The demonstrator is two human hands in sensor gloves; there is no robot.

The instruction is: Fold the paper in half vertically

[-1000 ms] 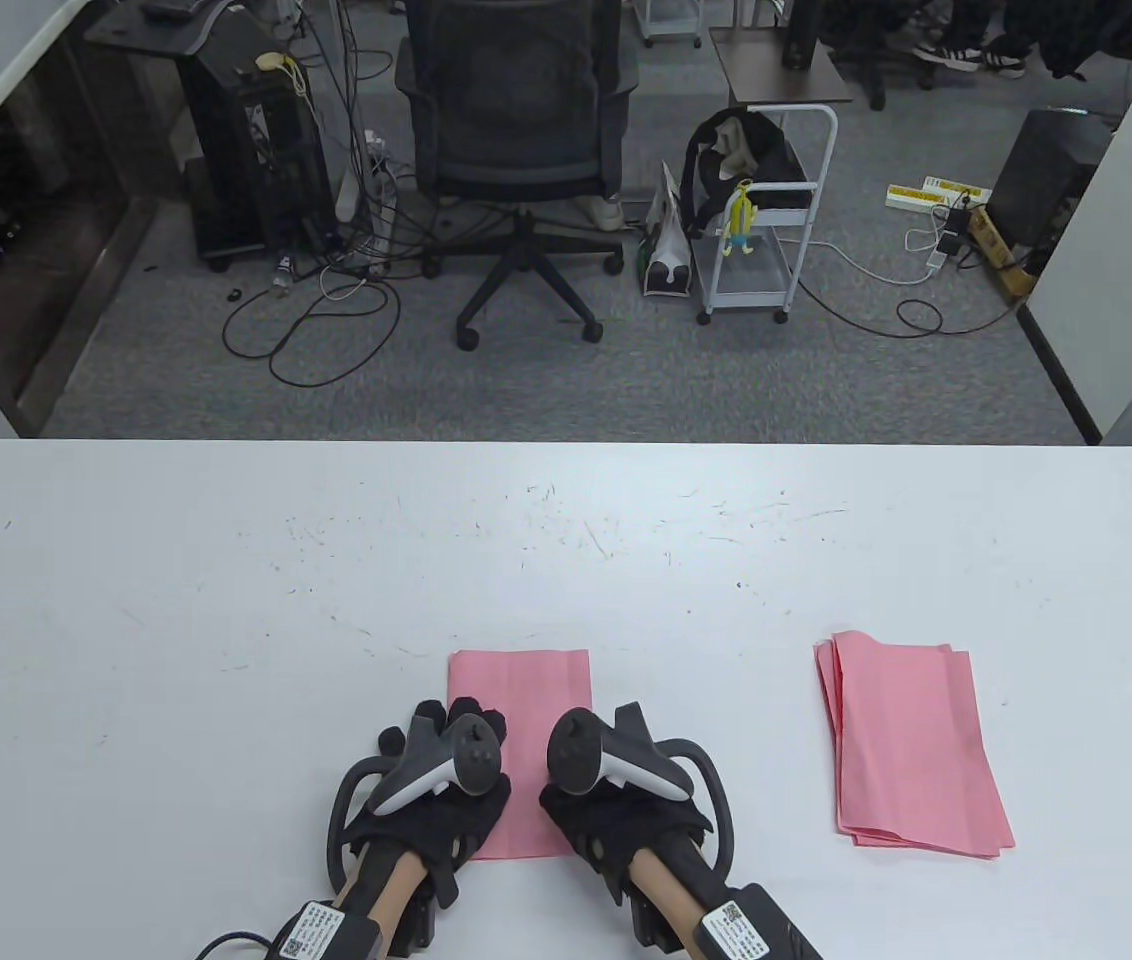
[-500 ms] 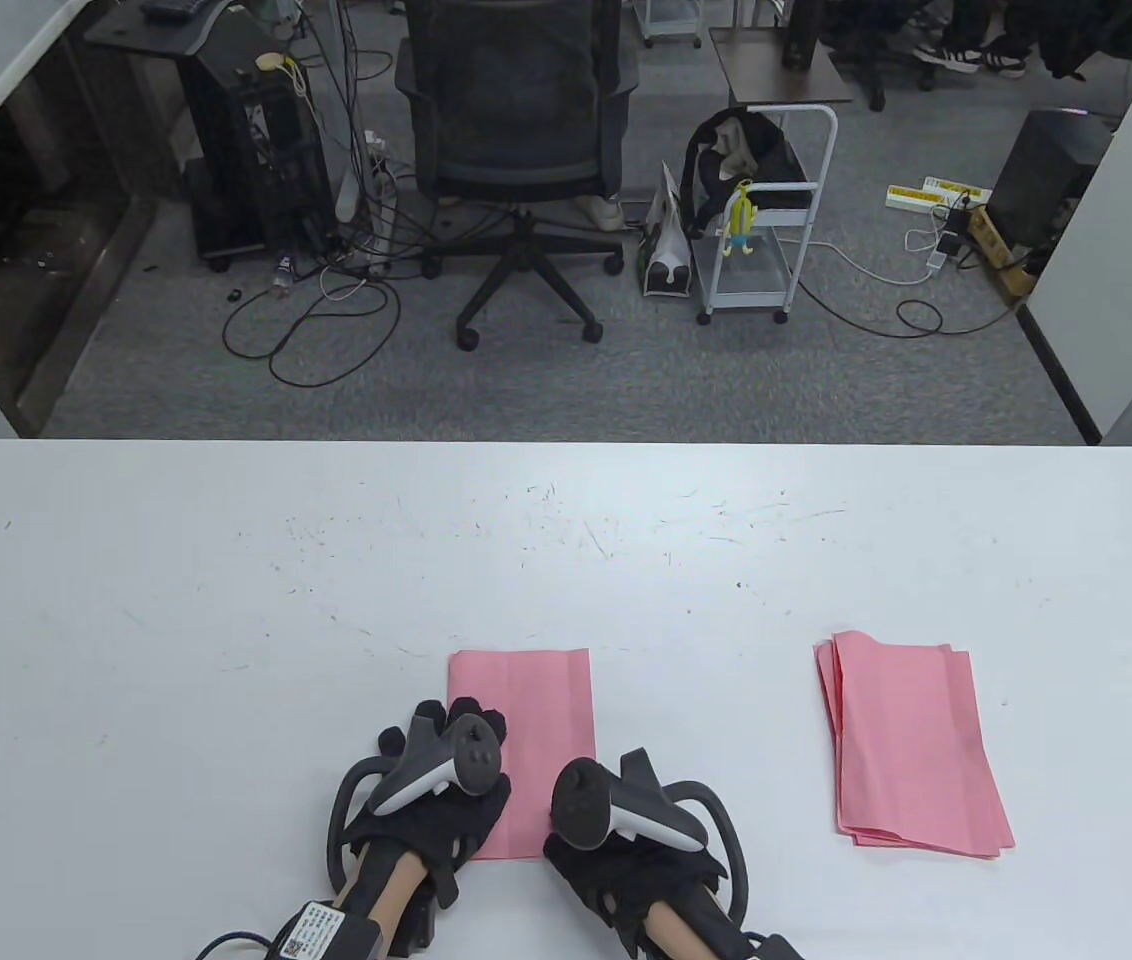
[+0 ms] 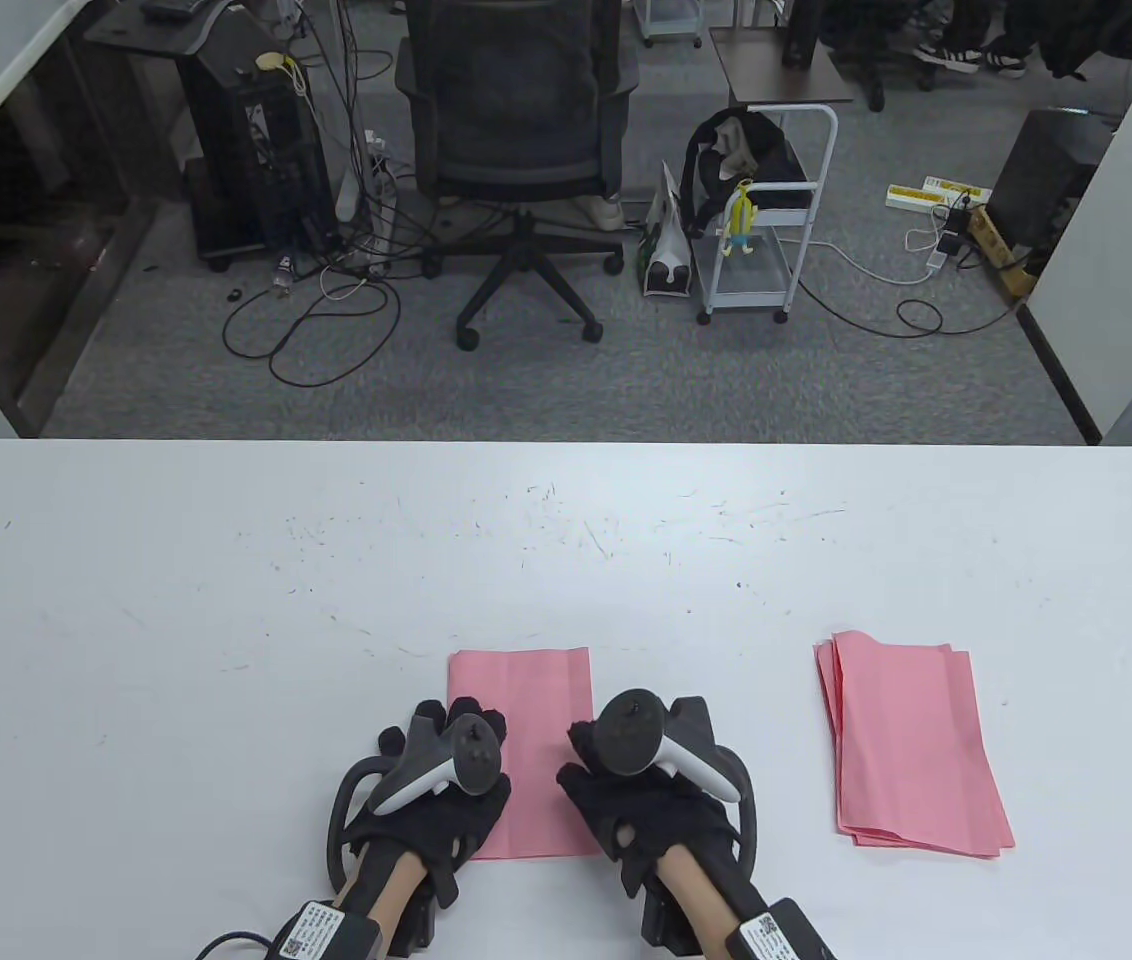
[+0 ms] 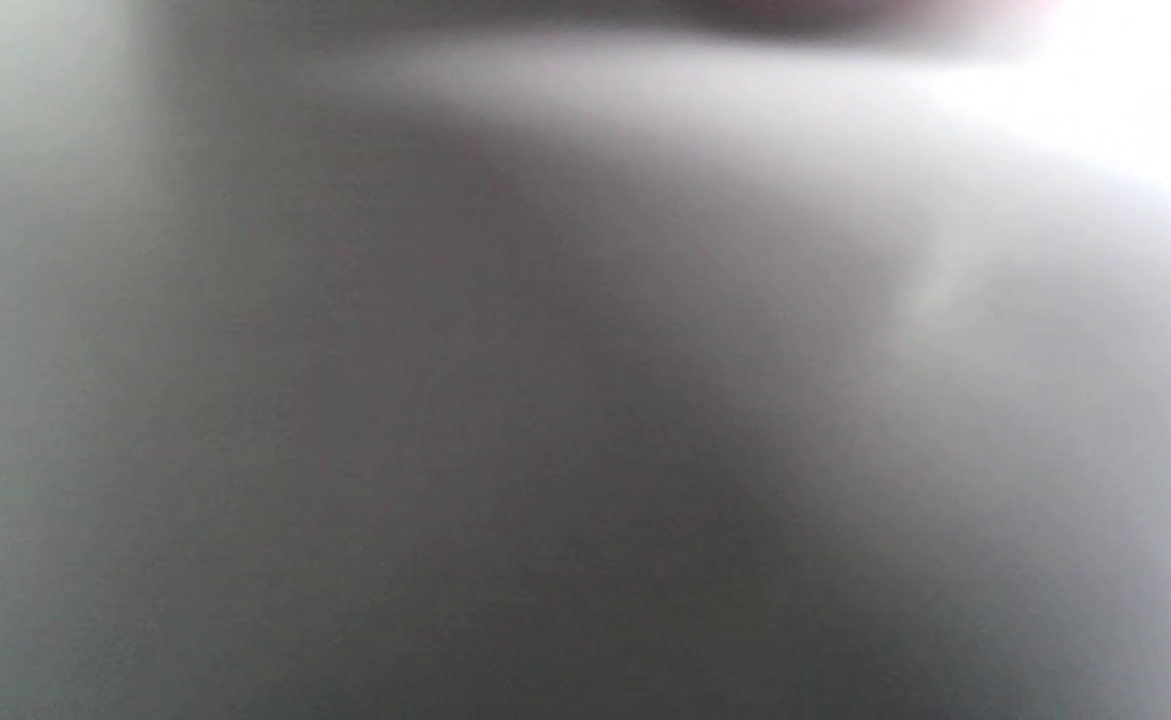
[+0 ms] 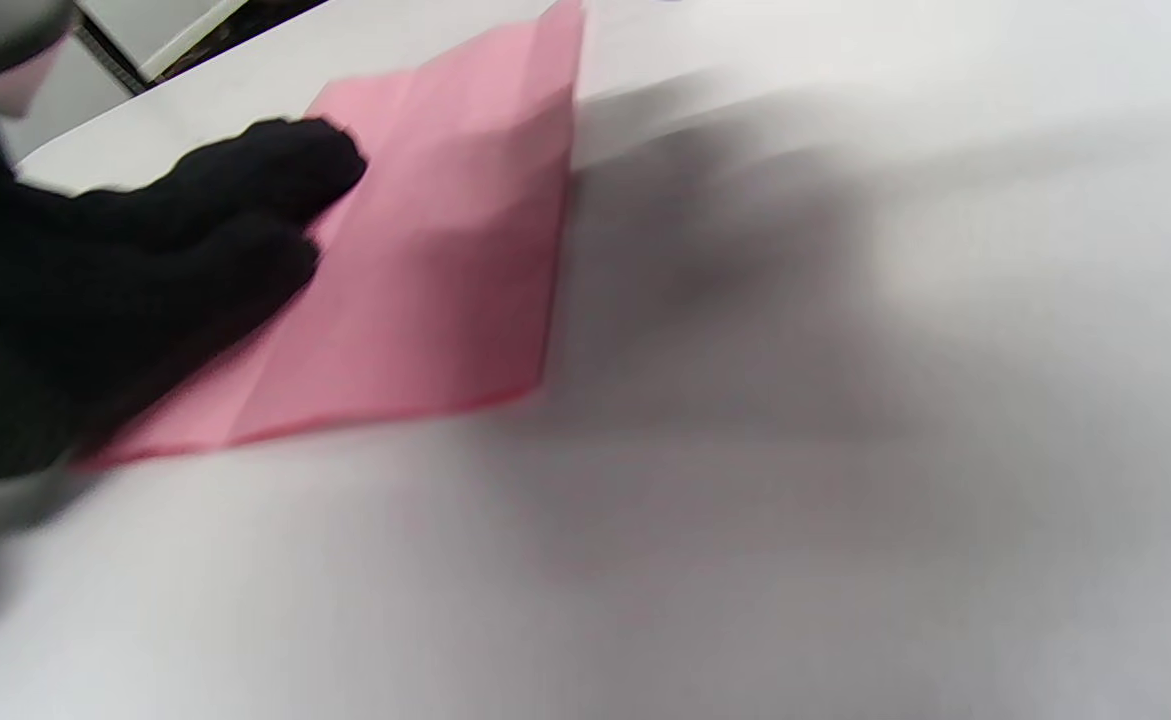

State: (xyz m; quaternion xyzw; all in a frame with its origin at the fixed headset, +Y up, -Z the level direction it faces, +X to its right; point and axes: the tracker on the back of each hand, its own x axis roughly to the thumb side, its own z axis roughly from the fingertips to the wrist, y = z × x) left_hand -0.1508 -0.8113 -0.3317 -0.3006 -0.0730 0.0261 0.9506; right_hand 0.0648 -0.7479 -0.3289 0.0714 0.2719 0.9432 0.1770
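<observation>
A folded pink paper (image 3: 536, 700) lies on the white table (image 3: 226, 620) near the front edge. My left hand (image 3: 456, 715) rests flat on the paper's left part; the right wrist view shows its black gloved fingers (image 5: 245, 190) lying on the pink paper (image 5: 445, 260). My right hand (image 3: 586, 735) sits at the paper's right edge, its fingers touching that edge and mostly hidden under the tracker. The left wrist view is a grey blur.
A stack of folded pink papers (image 3: 911, 745) lies to the right on the table. Beyond the table's far edge stand an office chair (image 3: 516, 150) and a white cart (image 3: 761, 230).
My right hand slid back toward the front edge along the paper's right side, then forward and a little right again. My left hand and the paper have stayed put.
</observation>
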